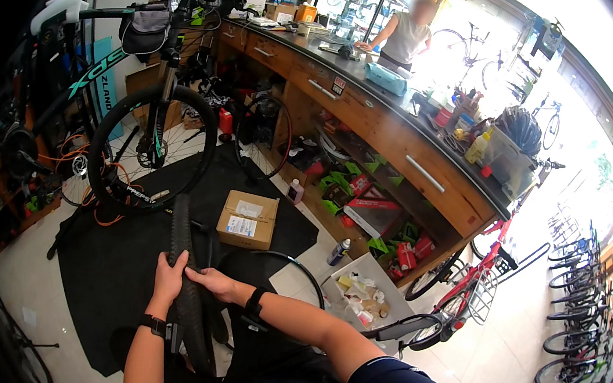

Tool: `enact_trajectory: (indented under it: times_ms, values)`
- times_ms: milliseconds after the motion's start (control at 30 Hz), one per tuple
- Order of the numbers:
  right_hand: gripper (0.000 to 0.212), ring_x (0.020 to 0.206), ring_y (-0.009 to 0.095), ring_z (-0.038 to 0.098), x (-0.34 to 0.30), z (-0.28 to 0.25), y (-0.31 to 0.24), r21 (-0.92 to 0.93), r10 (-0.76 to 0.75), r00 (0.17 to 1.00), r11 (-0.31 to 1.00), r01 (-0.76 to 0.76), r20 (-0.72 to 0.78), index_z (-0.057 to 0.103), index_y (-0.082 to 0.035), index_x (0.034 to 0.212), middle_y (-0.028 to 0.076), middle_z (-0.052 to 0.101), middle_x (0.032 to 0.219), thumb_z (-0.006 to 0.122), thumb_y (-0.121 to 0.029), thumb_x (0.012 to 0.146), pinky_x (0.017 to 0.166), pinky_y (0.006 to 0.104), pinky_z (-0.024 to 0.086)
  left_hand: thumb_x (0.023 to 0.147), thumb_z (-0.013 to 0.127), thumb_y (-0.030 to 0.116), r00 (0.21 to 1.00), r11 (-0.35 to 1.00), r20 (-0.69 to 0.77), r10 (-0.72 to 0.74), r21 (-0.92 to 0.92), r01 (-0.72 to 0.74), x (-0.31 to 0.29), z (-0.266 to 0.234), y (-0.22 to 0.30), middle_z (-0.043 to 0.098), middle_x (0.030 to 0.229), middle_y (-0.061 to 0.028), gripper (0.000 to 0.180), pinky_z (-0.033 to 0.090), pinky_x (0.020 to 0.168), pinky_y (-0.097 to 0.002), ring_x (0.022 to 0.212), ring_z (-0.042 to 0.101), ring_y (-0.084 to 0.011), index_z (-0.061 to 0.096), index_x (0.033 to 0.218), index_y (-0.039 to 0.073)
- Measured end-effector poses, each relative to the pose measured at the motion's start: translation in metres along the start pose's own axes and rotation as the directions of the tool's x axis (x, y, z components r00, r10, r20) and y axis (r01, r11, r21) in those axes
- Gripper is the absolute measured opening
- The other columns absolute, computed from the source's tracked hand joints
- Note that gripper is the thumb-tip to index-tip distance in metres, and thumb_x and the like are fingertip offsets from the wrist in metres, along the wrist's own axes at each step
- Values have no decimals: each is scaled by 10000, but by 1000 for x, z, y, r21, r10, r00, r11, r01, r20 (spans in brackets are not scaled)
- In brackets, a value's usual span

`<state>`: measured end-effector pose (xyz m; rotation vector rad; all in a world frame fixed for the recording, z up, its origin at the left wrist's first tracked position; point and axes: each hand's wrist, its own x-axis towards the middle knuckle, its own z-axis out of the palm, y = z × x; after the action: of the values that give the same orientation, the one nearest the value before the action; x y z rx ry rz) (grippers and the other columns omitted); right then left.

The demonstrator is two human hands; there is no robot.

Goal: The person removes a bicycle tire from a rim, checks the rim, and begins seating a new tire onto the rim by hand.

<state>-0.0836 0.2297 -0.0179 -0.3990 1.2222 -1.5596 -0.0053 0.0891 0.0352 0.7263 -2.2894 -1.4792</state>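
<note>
A knobby black bicycle tyre (182, 227) stands upright in front of me, seen nearly edge-on. My left hand (169, 278) is closed around its left side. My right hand (215, 284) grips the same stretch from the right, with the thumbs close together on the tread. The inner side of the tyre and several fingertips are hidden. Just beyond my hands, a closed cardboard box (264, 209) with white labels lies on the black mat (91, 281). To the right of my forearm curves a thin black hoop (306, 269), partly covered by my arm.
A bicycle (162, 122) with a handlebar bag stands at the left. Beyond the mat runs a long wooden counter (378, 136), with a person (408, 35) behind it. A spray can (339, 251) and a litter-filled bin (380, 269) stand right, near a red bicycle (470, 288).
</note>
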Motion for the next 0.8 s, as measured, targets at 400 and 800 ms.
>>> enact_trajectory:
  times_ms: [400,800]
  values:
    - [638,1157,205,558,-2,2,-10,319,-27,998,948,10,50,590,-27,1252,92,606,1269,548,-580,937,999,368,436,888,645,498,1000,1000,12,22,-23,-21,2,9,-3,602,1178,-303,739,457,935,-400,1111,596,-392,473,1250,-123]
    - [571,1153,222,554,13,2,-27,441,-42,999,896,50,-28,618,-90,1227,62,629,1237,563,-574,929,1012,393,426,902,639,451,999,1000,38,2,-6,-2,-17,8,20,622,1137,-293,660,476,893,-404,1072,618,-389,479,1225,-102]
